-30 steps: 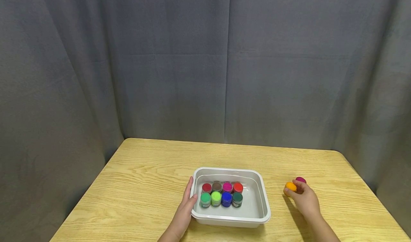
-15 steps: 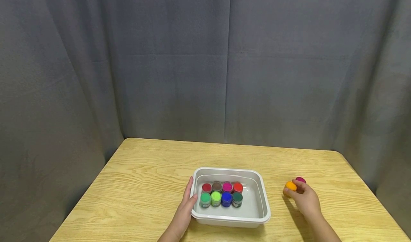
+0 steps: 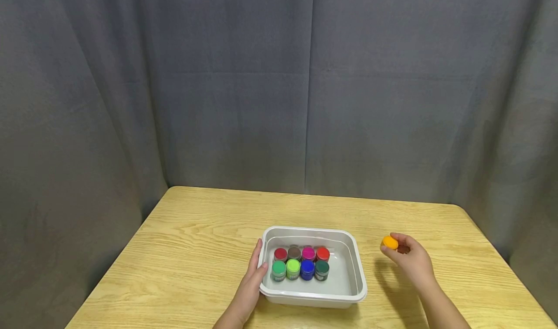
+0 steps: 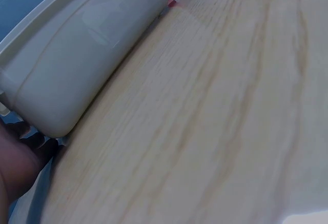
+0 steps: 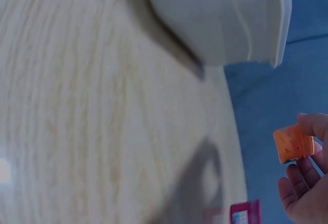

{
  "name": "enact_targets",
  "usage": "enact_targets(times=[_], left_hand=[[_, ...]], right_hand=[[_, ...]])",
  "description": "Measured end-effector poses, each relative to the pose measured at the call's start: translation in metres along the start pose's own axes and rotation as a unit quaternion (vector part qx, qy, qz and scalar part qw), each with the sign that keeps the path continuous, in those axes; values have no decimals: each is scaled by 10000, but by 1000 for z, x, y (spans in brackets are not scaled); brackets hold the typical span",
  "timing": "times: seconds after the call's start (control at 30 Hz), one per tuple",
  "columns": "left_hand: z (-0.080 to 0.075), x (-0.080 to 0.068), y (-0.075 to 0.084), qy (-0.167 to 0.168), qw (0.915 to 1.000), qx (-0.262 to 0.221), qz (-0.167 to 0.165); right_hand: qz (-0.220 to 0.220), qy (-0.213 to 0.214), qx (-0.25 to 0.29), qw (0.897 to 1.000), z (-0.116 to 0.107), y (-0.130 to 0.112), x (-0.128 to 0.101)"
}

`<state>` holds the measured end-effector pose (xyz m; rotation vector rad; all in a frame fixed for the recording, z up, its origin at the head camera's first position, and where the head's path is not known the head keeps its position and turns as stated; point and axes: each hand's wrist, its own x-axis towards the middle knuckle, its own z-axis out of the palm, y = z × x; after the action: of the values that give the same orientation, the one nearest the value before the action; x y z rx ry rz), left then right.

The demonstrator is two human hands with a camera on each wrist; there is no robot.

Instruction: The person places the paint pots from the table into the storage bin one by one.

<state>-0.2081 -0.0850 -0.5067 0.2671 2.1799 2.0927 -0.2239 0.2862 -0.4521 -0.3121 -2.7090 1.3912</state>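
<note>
My right hand (image 3: 414, 263) pinches a small orange paint jar (image 3: 390, 242) between thumb and fingers, raised above the table to the right of the tray. In the right wrist view the orange jar's side and a little of its label show. A magenta jar (image 5: 245, 212) stands on the table below; in the head view my hand mostly hides it. My left hand (image 3: 248, 288) holds the left end of the white plastic tray (image 3: 348, 297), thumb at the rim and fingers along the outer wall. Two rows of upright jars, including a blue one (image 3: 307, 270), stand in the tray's left and middle part.
The tray stands near the front of a wood-grain table (image 3: 196, 251). Bare tray floor shows right of the jars. A grey curtain (image 3: 244, 101) hangs behind the table and along both sides.
My right hand has lifted the orange jar off the table and moved it slightly up and left, away from the magenta jar. The left hand and tray stay put.
</note>
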Motion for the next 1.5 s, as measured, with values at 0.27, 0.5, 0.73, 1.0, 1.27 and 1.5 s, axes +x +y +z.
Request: enact_targets(times=[0.27, 0.5, 0.73, 1.0, 1.27, 1.5], left_hand=[[0, 1, 0, -5, 10000, -47, -12], [0, 1, 0, 16, 10000, 1, 34], [1, 1, 1, 63, 10000, 45, -10], [1, 0, 1, 49, 10000, 23, -38], [1, 0, 1, 8, 10000, 15, 19], [2, 0, 2, 32, 10000, 83, 20]], right_hand=[[-401, 35, 91, 9991, 5, -31, -8], [-653, -118, 258, 9975, 15, -54, -15], [-646, -487, 443, 9957, 30, -71, -19], [-816, -859, 645, 9909, 54, -86, -25], [-821, -1255, 807, 9854, 78, -91, -31], [-1059, -1719, 927, 9750, 92, -90, -32]])
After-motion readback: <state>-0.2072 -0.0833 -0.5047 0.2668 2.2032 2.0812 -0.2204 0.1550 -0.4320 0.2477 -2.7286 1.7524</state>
